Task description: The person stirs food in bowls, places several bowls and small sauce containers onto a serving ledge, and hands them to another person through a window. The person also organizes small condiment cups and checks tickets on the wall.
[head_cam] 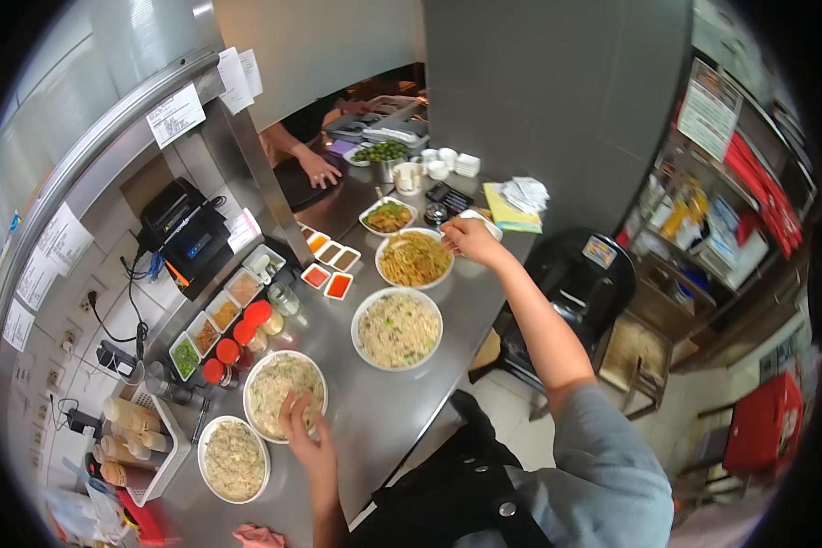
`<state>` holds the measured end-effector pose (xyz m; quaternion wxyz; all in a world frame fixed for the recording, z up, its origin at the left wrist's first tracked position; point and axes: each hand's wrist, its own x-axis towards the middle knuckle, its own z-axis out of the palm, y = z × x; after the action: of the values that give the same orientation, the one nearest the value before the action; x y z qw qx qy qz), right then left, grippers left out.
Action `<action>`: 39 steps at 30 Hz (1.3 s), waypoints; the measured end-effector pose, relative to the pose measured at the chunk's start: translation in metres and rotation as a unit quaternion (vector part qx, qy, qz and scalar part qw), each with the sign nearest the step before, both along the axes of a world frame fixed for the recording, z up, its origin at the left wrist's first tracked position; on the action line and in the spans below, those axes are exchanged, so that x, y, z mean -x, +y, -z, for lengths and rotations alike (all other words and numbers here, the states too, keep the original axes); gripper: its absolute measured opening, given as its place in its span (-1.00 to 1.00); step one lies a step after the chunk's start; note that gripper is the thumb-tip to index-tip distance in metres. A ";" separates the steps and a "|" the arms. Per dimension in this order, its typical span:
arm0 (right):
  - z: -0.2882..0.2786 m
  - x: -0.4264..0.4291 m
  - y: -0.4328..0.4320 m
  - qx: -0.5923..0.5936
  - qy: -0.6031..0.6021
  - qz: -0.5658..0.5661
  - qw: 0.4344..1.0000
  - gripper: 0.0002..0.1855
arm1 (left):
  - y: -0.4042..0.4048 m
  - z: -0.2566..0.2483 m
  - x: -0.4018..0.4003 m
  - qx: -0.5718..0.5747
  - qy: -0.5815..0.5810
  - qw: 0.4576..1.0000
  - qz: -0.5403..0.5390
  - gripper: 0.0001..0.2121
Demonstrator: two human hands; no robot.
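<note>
My right hand (469,240) is at the right rim of a white bowl of noodles (416,258), its fingers bent together; whether they pinch anything is too small to tell. Fingers spread, my left hand (307,428) hovers over or touches the edge of a white bowl of fried rice (285,394). A second bowl of fried rice (397,329) stands just below the noodles, and a third, oval one (233,459) lies to the lower left. Beyond the noodles is a square bowl of food with green leaves (388,216).
Sauce dishes (338,285), red-lidded jars (244,331) and topping trays (204,331) line the counter's left. A basket of squeeze bottles (171,455) stands lower left. A co-worker's hand (320,170) rests at the far side. A black bin (579,274) stands right of the counter.
</note>
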<state>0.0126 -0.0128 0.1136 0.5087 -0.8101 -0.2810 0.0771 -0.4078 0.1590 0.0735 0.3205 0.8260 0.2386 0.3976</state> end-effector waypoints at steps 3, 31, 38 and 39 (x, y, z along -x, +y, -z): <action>0.038 -0.097 0.077 -0.033 0.184 -0.060 0.981 -0.73 | -0.002 0.023 -0.004 0.003 0.020 0.993 -0.120 -0.76; 0.142 -0.298 0.265 -0.016 0.391 -0.002 0.920 -0.70 | -0.106 0.035 -0.134 0.041 0.116 0.909 -0.398 -0.86; 0.168 -0.340 0.288 -0.168 0.436 -0.078 0.881 -0.67 | -0.101 0.047 -0.144 0.034 0.163 0.912 -0.376 -0.87; 0.164 -0.340 0.285 -0.165 0.438 -0.073 0.881 -0.67 | -0.099 0.048 -0.147 0.041 0.161 0.914 -0.369 -0.87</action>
<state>0.3527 0.2719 -0.0502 0.6992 -0.5753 -0.0966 0.4132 -0.2610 0.0596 0.0253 0.1421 0.7180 0.5910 0.3392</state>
